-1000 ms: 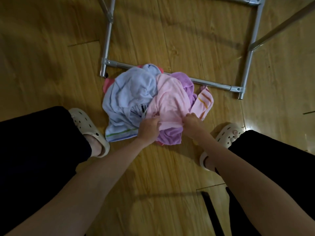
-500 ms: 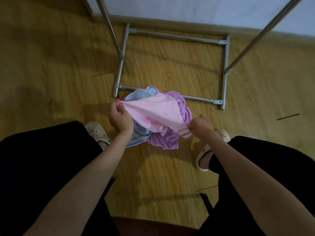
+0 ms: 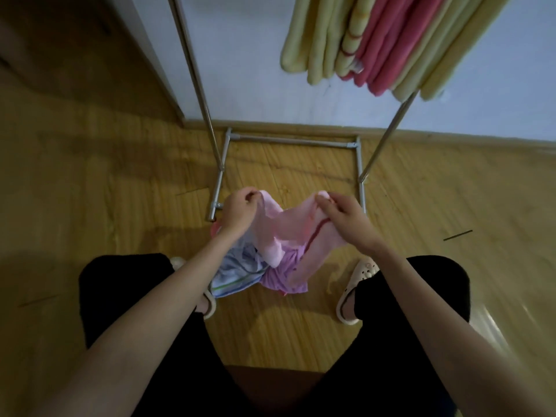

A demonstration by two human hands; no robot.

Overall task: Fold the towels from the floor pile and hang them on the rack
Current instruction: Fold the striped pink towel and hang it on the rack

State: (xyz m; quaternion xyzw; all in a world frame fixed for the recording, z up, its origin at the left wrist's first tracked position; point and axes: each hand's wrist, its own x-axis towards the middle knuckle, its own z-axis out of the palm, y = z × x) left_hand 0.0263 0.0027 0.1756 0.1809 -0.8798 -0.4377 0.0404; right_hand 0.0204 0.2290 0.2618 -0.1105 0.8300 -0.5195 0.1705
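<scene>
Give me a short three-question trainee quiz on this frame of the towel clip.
1. True or false: both hands grip the pink towel.
2. Which towels still lie on the floor? A) blue and purple B) green and black
3. Fill in: the towels on the rack are yellow and ____.

Key: 1 true: left hand and right hand each pinch a top corner. 2 A: blue towel, purple towel. 3 red: hung towels.

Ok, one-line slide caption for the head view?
Both hands, left hand and right hand, pinch a pale pink towel above the floor pile.
</scene>
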